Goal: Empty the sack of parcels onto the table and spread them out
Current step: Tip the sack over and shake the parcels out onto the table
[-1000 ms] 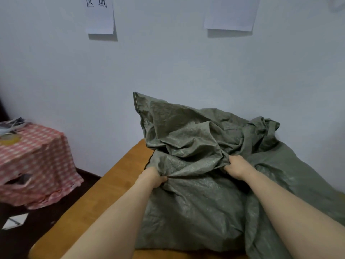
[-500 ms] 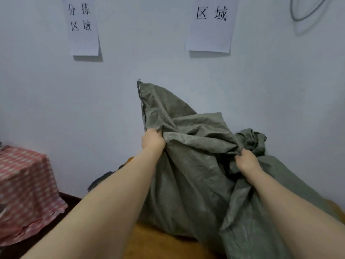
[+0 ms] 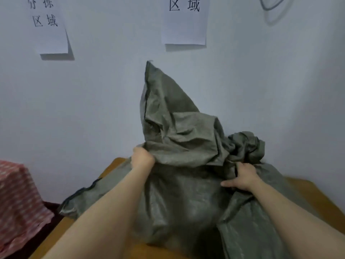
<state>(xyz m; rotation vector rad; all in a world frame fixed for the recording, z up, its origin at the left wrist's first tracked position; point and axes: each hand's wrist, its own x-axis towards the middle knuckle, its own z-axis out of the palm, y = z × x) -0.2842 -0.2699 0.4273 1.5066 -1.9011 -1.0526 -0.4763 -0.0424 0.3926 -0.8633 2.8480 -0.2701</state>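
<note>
So the sack just got hoisted, peak now above the left hand, which like the right hand is fisted in its cloth, no parcels out yet.

2 bare forearms; left hand, right hand bare.

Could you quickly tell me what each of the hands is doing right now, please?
Left hand: closed, gripping a fold of the grey-green sack.
Right hand: closed on the sack's bunched fabric, thumb out.
</note>
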